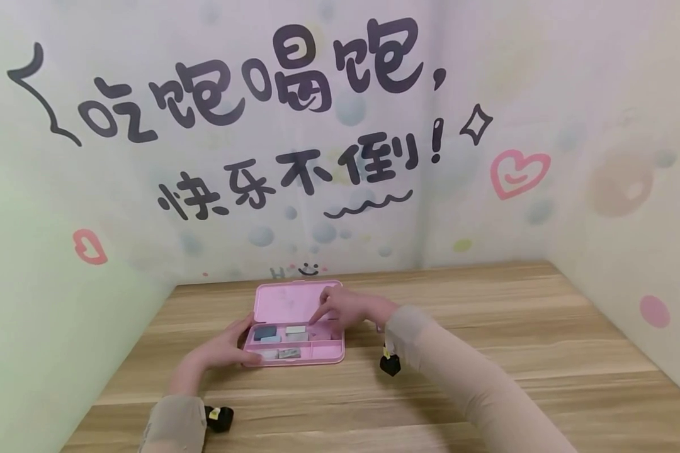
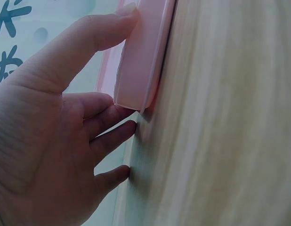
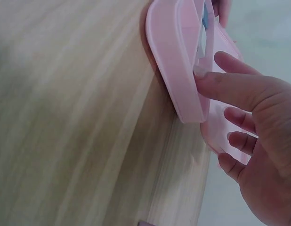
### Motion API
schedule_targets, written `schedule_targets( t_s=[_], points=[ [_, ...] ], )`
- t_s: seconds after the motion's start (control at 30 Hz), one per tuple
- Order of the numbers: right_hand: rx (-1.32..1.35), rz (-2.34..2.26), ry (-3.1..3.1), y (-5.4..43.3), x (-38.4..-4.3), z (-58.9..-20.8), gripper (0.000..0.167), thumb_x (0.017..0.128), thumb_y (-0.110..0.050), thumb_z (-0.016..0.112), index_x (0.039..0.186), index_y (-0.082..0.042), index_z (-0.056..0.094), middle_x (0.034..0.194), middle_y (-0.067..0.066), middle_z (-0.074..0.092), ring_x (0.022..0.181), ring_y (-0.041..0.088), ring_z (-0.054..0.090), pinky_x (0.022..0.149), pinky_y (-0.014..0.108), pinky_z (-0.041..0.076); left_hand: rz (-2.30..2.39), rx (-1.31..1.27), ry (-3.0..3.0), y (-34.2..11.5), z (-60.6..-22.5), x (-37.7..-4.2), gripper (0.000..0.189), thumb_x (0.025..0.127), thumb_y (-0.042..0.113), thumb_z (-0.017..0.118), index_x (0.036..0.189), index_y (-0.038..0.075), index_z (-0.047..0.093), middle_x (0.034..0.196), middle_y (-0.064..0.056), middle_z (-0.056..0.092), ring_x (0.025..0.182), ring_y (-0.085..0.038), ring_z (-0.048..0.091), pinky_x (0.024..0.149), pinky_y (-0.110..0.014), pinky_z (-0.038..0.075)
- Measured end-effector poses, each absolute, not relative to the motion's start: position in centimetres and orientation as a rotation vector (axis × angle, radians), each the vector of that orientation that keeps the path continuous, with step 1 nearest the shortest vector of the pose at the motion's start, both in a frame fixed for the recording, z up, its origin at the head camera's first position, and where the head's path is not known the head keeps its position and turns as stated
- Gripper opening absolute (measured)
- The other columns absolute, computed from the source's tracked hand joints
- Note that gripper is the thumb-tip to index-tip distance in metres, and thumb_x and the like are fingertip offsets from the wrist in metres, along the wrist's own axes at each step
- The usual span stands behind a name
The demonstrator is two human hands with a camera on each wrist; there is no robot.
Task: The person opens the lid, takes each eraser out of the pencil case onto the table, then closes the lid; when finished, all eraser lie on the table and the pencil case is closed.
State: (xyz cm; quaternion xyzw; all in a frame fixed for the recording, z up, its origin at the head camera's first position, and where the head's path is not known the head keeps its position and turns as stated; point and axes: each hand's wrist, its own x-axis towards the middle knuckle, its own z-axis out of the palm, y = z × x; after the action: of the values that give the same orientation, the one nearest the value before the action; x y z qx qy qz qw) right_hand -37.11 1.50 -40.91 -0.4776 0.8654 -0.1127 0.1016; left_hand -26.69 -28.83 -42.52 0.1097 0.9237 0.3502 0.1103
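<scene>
An open pink plastic case point(image 1: 327, 361) lies on the table, its lid point(image 1: 286, 302) folded back toward the wall. In its back compartment are a dark block point(image 1: 265, 333), a light blue block point(image 1: 271, 340) and pale blocks point(image 1: 296, 329), resembling erasers. A grey patterned block point(image 1: 289, 353) and a whitish one lie in the front compartment. My left hand point(image 1: 221, 347) holds the case's left end, thumb at the front corner and fingers toward the back. Over the right end is my right hand point(image 1: 345, 306), index finger extended above the back compartment, thumb point(image 3: 225, 87) touching the side wall's rim.
The wood-grain table point(image 1: 294, 409) meets a printed wall covering point(image 1: 294, 245) just behind the case. Black wrist devices hang under both sleeves. Part of a small purple object point(image 1: 378, 327) shows behind the right wrist.
</scene>
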Motion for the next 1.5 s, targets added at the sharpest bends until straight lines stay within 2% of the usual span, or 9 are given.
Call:
schedule_targets(
  t_s=[0.13, 0.63, 1.1, 1.4, 1.5],
  points=[
    [-1.396, -0.307, 2.552, 1.32, -37.02, -41.16, 0.048, 0.084, -0.009, 0.070, 0.118, -0.042, 0.069, 0.115, 0.000, 0.044, 0.103, 0.015, 0.037, 0.084, 0.026, 0.037, 1.020, 0.322, 2.717, -28.73, -42.41, -26.64, 0.112, 0.072, 0.039, 0.082, 0.155, 0.003, 0.015, 0.153, -0.027, 0.022, 0.134, -0.044, 0.026, 0.105, -0.065, 0.022],
    [-1.392, -0.184, 2.557, 0.88, -36.71, -41.34, 0.055, 0.083, -0.009, 0.069, 0.119, -0.050, 0.065, 0.128, 0.002, 0.043, 0.106, 0.015, 0.036, 0.084, 0.026, 0.036, 1.028, 0.345, 2.703, -28.77, -42.34, -26.67, 0.112, 0.072, 0.039, 0.082, 0.155, 0.005, 0.016, 0.152, -0.026, 0.024, 0.131, -0.043, 0.029, 0.105, -0.065, 0.023],
    [-1.466, -0.191, 2.570, 1.18, -36.28, -41.18, 0.048, 0.082, -0.011, 0.073, 0.119, -0.042, 0.069, 0.138, 0.007, 0.043, 0.116, 0.019, 0.038, 0.092, 0.030, 0.036, 1.011, 0.364, 2.706, -28.84, -42.40, -26.61, 0.111, 0.073, 0.039, 0.082, 0.154, 0.003, 0.015, 0.151, -0.028, 0.024, 0.131, -0.044, 0.029, 0.104, -0.065, 0.024],
    [-1.471, -0.249, 2.569, 1.26, -36.44, -41.38, 0.045, 0.079, -0.011, 0.076, 0.113, -0.040, 0.071, 0.128, 0.006, 0.044, 0.110, 0.017, 0.038, 0.090, 0.029, 0.037, 1.022, 0.355, 2.704, -28.91, -42.54, -26.76, 0.111, 0.073, 0.039, 0.082, 0.155, 0.004, 0.015, 0.152, -0.028, 0.023, 0.132, -0.044, 0.027, 0.105, -0.065, 0.023],
    [-1.435, -0.301, 2.567, 1.30, -36.49, -41.32, 0.044, 0.079, -0.010, 0.077, 0.113, -0.038, 0.072, 0.129, 0.006, 0.043, 0.113, 0.018, 0.038, 0.093, 0.030, 0.037, 1.027, 0.339, 2.699, -28.85, -42.45, -26.68, 0.111, 0.073, 0.039, 0.082, 0.155, 0.004, 0.015, 0.153, -0.028, 0.021, 0.133, -0.045, 0.026, 0.105, -0.065, 0.023]
  ],
)
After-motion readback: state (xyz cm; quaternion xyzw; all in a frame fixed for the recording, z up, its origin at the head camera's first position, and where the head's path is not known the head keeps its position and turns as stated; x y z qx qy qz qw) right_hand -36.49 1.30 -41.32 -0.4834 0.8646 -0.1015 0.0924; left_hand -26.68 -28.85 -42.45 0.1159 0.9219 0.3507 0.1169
